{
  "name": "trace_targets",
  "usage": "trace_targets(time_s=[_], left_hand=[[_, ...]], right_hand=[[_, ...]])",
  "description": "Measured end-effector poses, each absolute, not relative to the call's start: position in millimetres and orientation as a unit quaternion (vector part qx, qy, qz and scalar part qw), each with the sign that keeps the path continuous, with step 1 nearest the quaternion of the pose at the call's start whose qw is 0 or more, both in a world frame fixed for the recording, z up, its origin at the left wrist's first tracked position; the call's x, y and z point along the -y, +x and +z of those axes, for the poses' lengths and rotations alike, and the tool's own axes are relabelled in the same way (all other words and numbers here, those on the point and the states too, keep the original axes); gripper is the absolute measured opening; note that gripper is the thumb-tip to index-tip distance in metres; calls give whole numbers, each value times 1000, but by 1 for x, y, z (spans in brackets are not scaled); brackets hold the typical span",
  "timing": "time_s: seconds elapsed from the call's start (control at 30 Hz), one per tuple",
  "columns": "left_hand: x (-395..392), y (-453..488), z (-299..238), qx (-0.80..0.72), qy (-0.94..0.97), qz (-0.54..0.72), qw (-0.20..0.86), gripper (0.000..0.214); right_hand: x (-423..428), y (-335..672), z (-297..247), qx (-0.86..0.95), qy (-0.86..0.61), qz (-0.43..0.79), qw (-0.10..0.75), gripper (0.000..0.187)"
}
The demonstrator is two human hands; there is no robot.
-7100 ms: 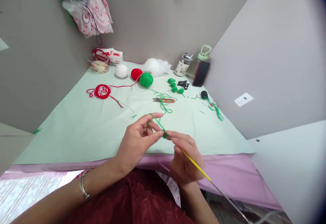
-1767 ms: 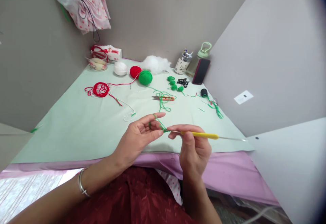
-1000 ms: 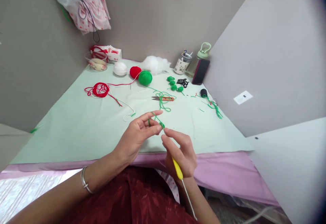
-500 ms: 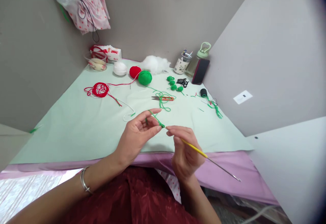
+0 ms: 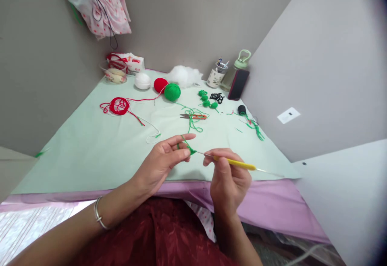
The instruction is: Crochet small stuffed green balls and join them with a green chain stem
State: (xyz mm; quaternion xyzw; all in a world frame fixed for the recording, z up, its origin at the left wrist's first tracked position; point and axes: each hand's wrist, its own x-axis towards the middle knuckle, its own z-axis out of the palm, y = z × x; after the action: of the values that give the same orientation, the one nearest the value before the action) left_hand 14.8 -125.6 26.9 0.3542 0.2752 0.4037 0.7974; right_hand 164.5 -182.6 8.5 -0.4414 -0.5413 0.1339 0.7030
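Note:
Between thumb and fingers, my left hand (image 5: 165,159) pinches a small piece of green crochet work (image 5: 192,151). Green yarn runs from it over the raised index finger and loops round another finger. My right hand (image 5: 229,177) grips a crochet hook (image 5: 238,163) by its yellow handle, pen-like. The hook's thin metal tip reaches left to the green work; its other metal end points right. Beyond my hands, loose green yarn (image 5: 196,125) lies tangled over orange-handled scissors (image 5: 196,117) and leads back to a green yarn ball (image 5: 172,92).
Behind are a red yarn ball (image 5: 160,85), a white yarn ball (image 5: 142,81) and white stuffing (image 5: 185,76). Red yarn (image 5: 119,106) lies coiled at left. Small green crocheted pieces (image 5: 206,103), a black claw clip (image 5: 217,97), a phone (image 5: 238,85) and a bottle (image 5: 229,76) stand or lie right.
My right hand has moved a little right, and the crochet hook has swung from slanting down to nearly level. My left index finger has dipped slightly, with the green work still pinched.

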Motion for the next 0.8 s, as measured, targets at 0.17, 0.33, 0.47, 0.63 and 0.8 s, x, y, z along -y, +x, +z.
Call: trace_targets(time_s=[0.17,0.33,0.47,0.63,0.8], left_hand=[[133,19,27,-269,392,395,786,51],[131,18,26,-265,387,401,787,46],[129,19,25,-272,384,413,780,37],[131,22,28,-285,327,408,803,46],[132,21,30,-271,287,359,846,44]], right_hand=[[179,161,8,544,-418,172,707,17],[179,160,5,536,-463,164,687,18],[180,161,7,542,-463,159,683,19],[181,159,-4,630,-469,-25,618,30],[184,162,-4,628,-466,-16,623,35]])
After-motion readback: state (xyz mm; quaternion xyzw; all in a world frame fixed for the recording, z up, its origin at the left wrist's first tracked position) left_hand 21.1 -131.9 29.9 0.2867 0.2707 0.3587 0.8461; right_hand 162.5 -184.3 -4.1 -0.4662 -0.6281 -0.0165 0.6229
